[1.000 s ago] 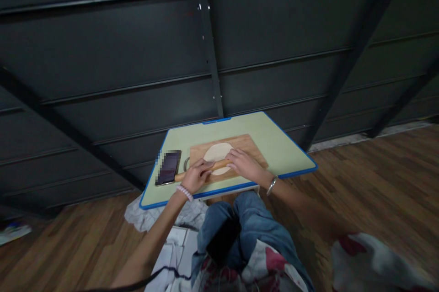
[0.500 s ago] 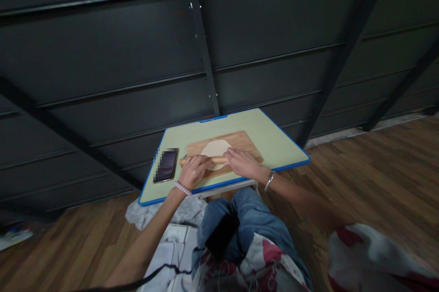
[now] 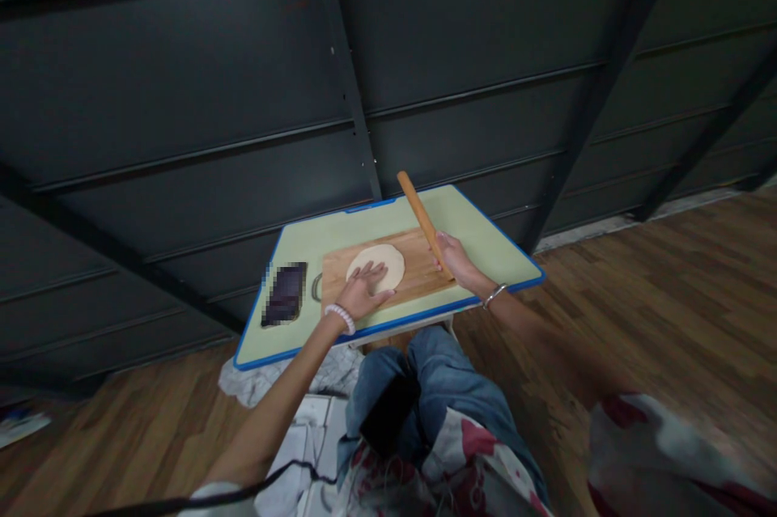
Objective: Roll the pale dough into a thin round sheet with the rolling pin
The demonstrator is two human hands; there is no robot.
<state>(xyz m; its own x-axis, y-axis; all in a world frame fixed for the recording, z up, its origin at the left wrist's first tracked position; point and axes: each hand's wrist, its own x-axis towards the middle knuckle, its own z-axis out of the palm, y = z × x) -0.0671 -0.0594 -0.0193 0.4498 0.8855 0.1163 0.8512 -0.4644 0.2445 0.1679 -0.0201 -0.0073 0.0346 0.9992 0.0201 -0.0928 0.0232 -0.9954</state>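
A flat, round sheet of dough [image 3: 392, 260] lies on a wooden cutting board [image 3: 418, 268]. My left hand [image 3: 365, 290] rests on the near left part of the dough, fingers spread, holding nothing. Gripped near its lower end, a wooden rolling pin [image 3: 418, 205] slants up and to the left in my right hand [image 3: 456, 260], raised over the right part of the board. The pin is apart from the dough. My right fingers wrap round it and partly hide its near end.
The board sits on a small pale-green table [image 3: 486, 246] with a blue edge. At the table's left lies a phone [image 3: 284, 294], partly pixelated. A metal ring handle [image 3: 316, 287] is on the board's left side. Another dark phone [image 3: 390, 416] rests on my lap. Dark panels stand behind.
My left hand has let go of the rolling pin and now lies on the dough. My right hand has lifted the pin off the dough, moved right and tilted it upward.
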